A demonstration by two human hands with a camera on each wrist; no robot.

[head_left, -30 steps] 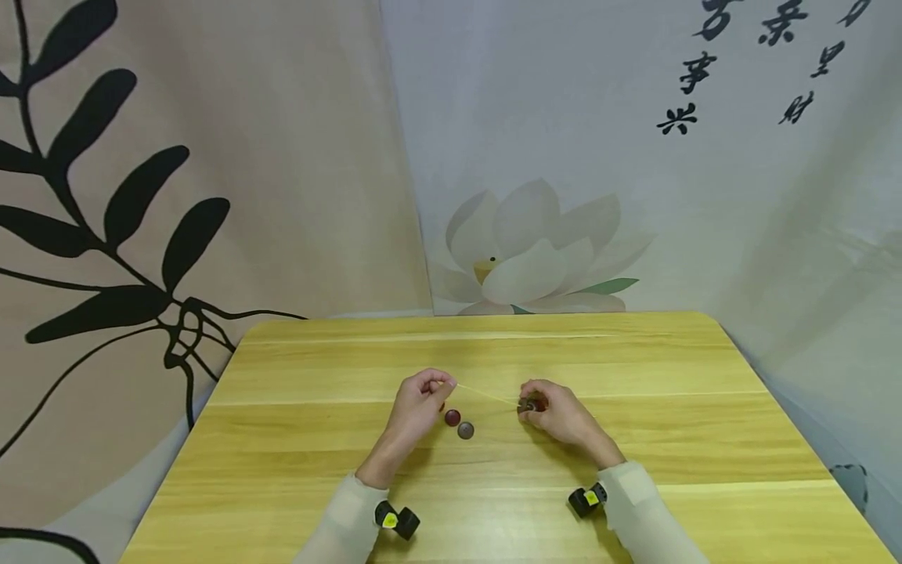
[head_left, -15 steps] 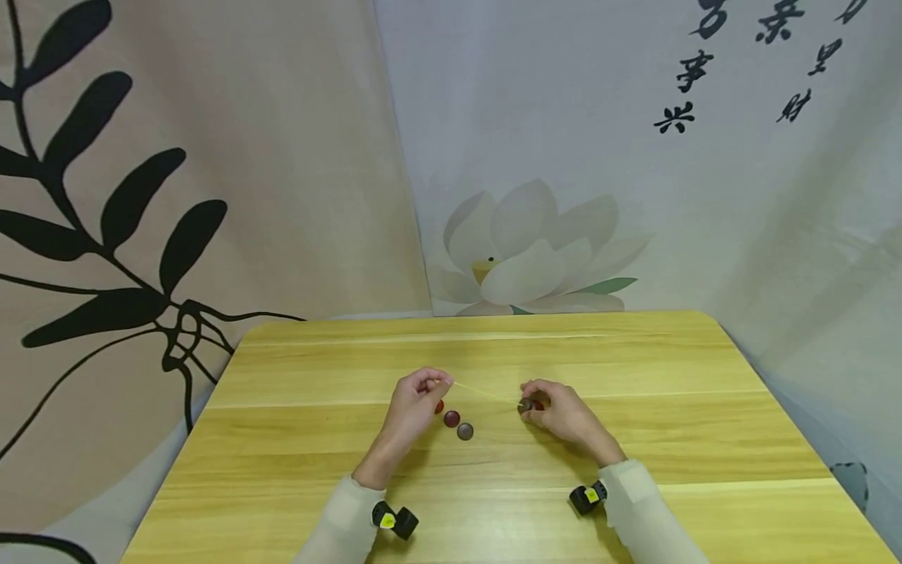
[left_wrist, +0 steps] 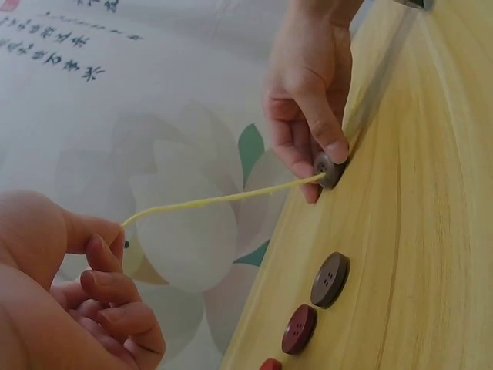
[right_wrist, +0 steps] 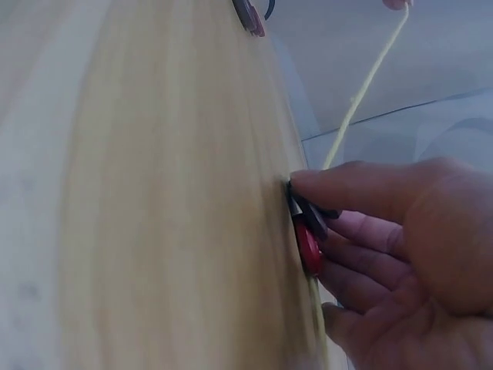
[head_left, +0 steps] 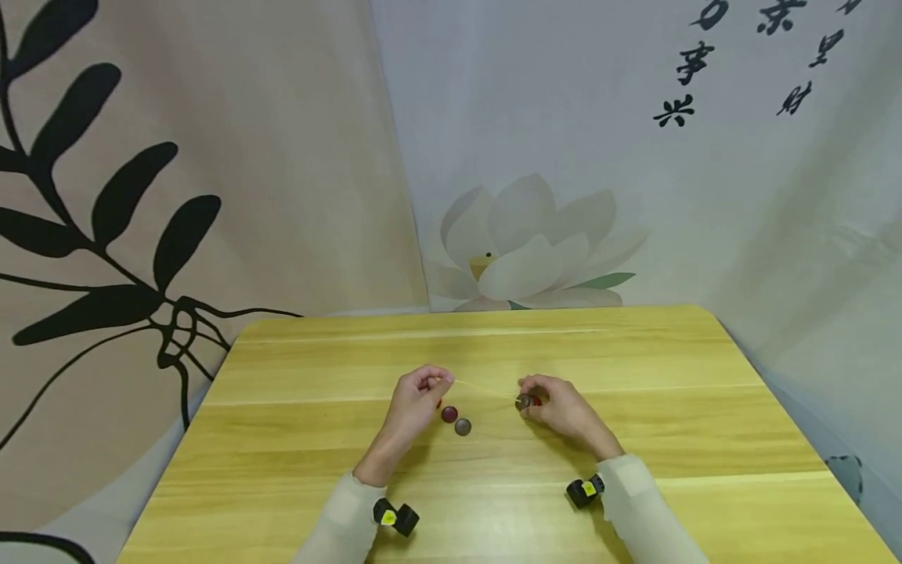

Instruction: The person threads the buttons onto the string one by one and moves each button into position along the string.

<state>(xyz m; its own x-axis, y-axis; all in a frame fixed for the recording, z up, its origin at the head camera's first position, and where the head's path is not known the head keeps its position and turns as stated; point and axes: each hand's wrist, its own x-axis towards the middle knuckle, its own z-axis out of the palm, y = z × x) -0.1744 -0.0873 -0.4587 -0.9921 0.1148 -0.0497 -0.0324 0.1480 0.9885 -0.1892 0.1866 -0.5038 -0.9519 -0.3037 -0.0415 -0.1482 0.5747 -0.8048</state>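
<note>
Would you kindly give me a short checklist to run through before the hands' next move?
1. Left hand pinches the yellow string: ok.
2. Right hand grips a gray button: ok.
3. String straight between the hands: not ok, it curves near the left hand.
4. String through the bright red button beside the gripped one: cannot tell, holes hidden.
5. Dark red button and loose gray button clear of the string: ok.

Tabletop (head_left: pixel 507 501) takes up most of the lower frame, backdrop (head_left: pixel 303 172) behind it. Left hand (head_left: pixel 417 393) is slightly left of center, right hand (head_left: pixel 561 406) off to the right, string (left_wrist: pixel 219 200) between them. Loose buttons (head_left: pixel 449 414) lie in that gap, nearer the left; other buttons (head_left: pixel 522 402) in the right.
</note>
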